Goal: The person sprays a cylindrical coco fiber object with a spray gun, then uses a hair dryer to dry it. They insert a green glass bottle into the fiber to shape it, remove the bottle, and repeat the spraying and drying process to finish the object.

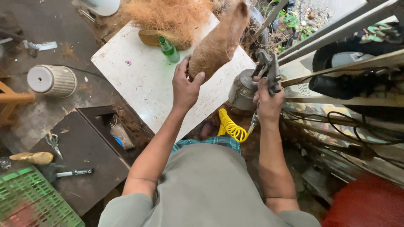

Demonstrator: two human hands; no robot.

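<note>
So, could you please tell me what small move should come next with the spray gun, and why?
Probably swing the spray gun in the right hand leftward toward the coir-wrapped form. The left hand grips that form's lower end, lifted above the white board, while the gun's nozzle sits apart from it.

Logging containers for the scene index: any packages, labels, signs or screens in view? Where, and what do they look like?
No signs, screens or readable labels.
Green glass bottle: far on the white board, beyond the left hand; slim, tilted.
Ribbed pale canister: floor at left, on its side, round.
Green plastic crate: lower left corner, lattice walls.
Metal cup: by the right hand, under the spray gun; dull grey.
</note>
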